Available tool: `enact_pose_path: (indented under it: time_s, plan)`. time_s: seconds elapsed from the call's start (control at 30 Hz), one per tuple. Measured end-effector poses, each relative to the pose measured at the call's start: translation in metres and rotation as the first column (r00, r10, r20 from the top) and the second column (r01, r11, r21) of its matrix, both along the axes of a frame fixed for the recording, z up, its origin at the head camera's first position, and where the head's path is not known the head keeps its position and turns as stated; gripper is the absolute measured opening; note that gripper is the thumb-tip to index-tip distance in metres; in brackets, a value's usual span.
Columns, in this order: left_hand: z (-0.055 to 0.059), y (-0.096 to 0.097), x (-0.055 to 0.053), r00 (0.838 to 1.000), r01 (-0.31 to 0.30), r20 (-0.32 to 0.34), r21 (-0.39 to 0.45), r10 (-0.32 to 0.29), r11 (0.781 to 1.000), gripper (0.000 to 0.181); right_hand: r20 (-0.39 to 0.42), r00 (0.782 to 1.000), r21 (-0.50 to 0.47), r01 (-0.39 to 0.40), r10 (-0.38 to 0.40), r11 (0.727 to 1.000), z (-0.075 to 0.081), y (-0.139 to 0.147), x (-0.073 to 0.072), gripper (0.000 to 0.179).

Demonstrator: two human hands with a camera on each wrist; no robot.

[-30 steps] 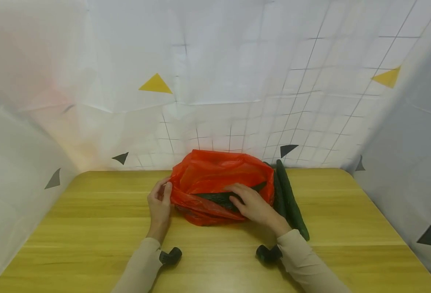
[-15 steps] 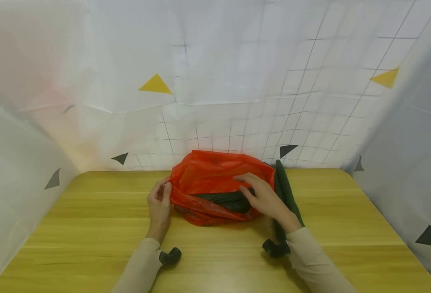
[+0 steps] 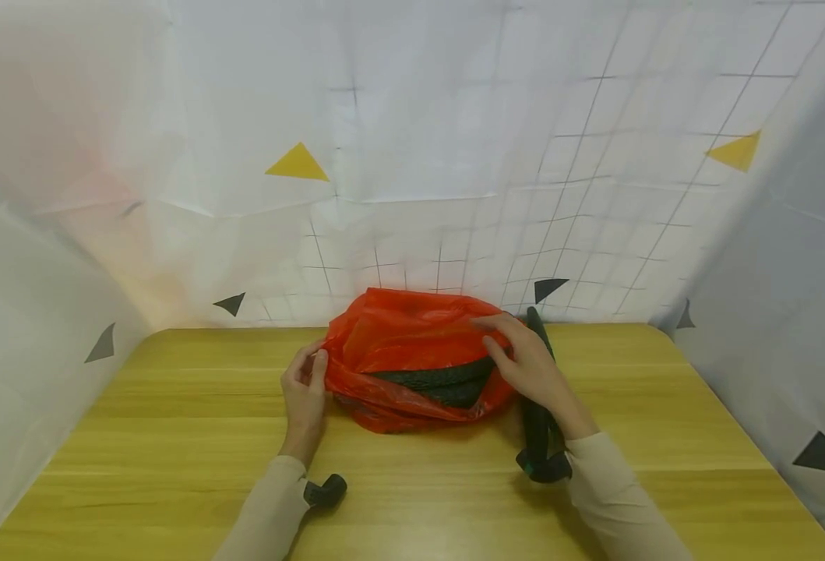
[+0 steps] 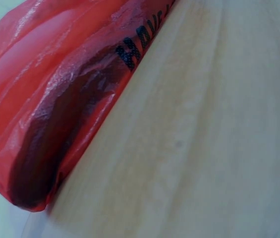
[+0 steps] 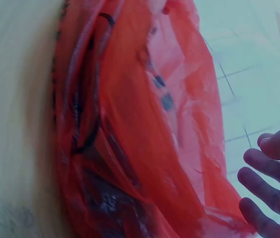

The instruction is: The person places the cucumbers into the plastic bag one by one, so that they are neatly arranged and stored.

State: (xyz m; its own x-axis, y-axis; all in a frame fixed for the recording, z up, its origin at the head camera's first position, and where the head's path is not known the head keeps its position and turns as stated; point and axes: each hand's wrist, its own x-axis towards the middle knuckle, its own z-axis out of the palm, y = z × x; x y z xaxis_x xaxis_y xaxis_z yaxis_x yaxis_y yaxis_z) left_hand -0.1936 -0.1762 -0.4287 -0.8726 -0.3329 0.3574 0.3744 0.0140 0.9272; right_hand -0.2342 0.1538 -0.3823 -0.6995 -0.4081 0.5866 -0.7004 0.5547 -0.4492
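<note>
A red plastic bag (image 3: 412, 323) lies on its side, mouth gaping, with dark green cucumbers (image 3: 447, 382) inside. My left hand (image 3: 305, 393) pinches the bag's left edge between thumb and fingers. Through the film in the left wrist view, one cucumber (image 4: 40, 158) shows as a dark rounded shape. My right hand (image 3: 530, 370) hovers at the bag's right edge, fingers spread and holding nothing; the right wrist view also has its fingers (image 5: 266, 193) apart. Partly hidden behind this hand and forearm, more cucumbers (image 3: 534, 425) lie just right of the bag.
The wooden table (image 3: 174, 436) extends to both sides and in front of the bag. A white sheet wall (image 3: 412, 156) with grid lines and triangles rises right behind it. Black wrist cameras (image 3: 326, 492) stick out from both sleeves.
My right hand has drawn back from the cucumbers in the bag, letting go and moving right to the bag's edge. The left hand has kept its grip on the bag.
</note>
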Motion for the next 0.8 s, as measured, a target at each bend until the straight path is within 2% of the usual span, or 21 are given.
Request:
enact_pose_path:
  time_s: [0.3,0.63,0.8]
  plan:
    - [0.001,0.0,0.0,1.0,-0.01,-0.003,-0.011,0.01,1.0,0.029,-0.049,0.997,-0.06,0.05,-0.053,0.997,0.003,0.02,-0.007,0.029]
    - [0.002,0.001,0.0,1.0,-0.015,-0.01,-0.021,0.014,1.0,0.028,0.036,0.986,-0.06,0.164,-0.162,0.985,0.008,0.038,-0.007,0.03]
    - [0.001,0.0,0.0,1.0,-0.012,-0.012,-0.023,0.011,1.0,0.028,0.058,0.979,-0.055,0.196,-0.193,0.979,0.008,0.043,-0.007,0.029]
